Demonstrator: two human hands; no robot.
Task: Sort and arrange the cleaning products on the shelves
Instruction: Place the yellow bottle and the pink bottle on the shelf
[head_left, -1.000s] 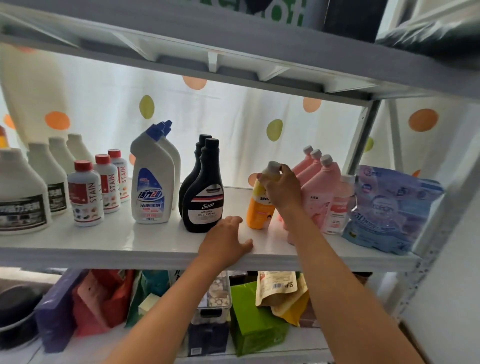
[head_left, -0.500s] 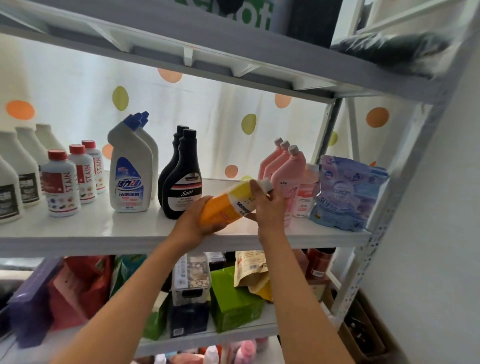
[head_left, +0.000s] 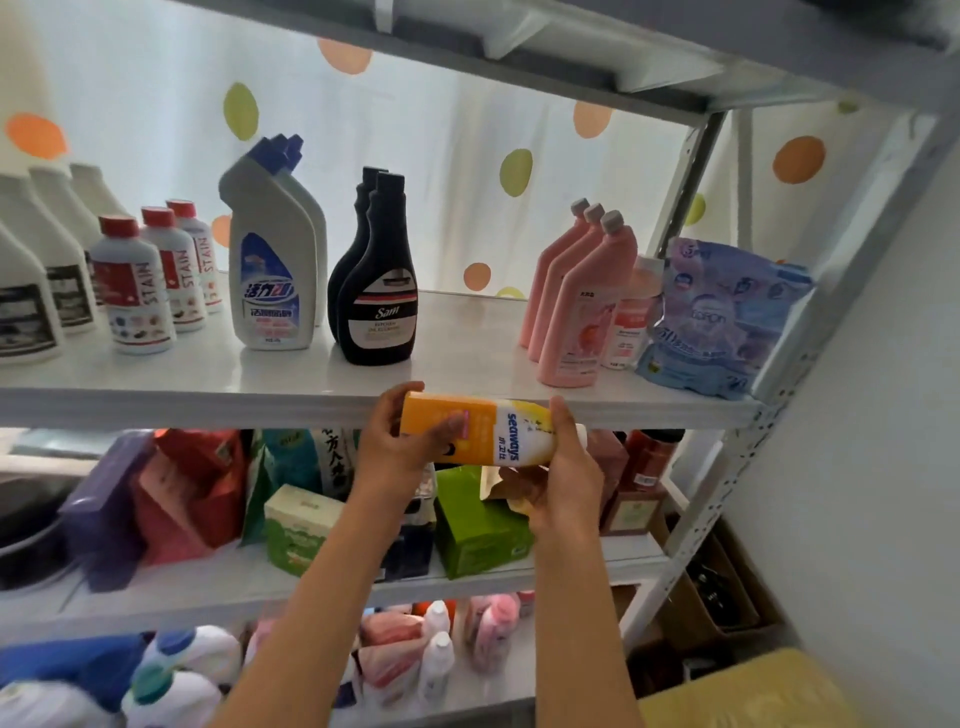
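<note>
**Both hands holding the orange and yellow bottle in front of the shelf edge**

Head view: The orange and yellow bottle (head_left: 480, 434) is lying on its side in the air, just in front of the front edge of the upper shelf (head_left: 208, 400), a little below the centre of the picture. The left hand (head_left: 400, 452) is gripping its orange base end, at 9 o'clock of the bottle, with the thumb on top and the fingers curled over the front. The right hand (head_left: 563, 467) is holding the cap end, at 3 o'clock, with fingers wrapped around it, so the cap is mostly hidden.

On the shelf, at 12 o'clock from the bottle, two black bottles (head_left: 379, 306) are standing one behind the other. At 11 o'clock, white bottles with blue caps (head_left: 272, 260) are standing upright, and farther toward 10 o'clock a row of red-capped stain remover bottles (head_left: 137, 291) is standing. At 1 o'clock, three pink bottles (head_left: 582, 306) are standing in a row, and just beside them a blue pouch (head_left: 727, 317) is leaning at 2 o'clock.
</note>
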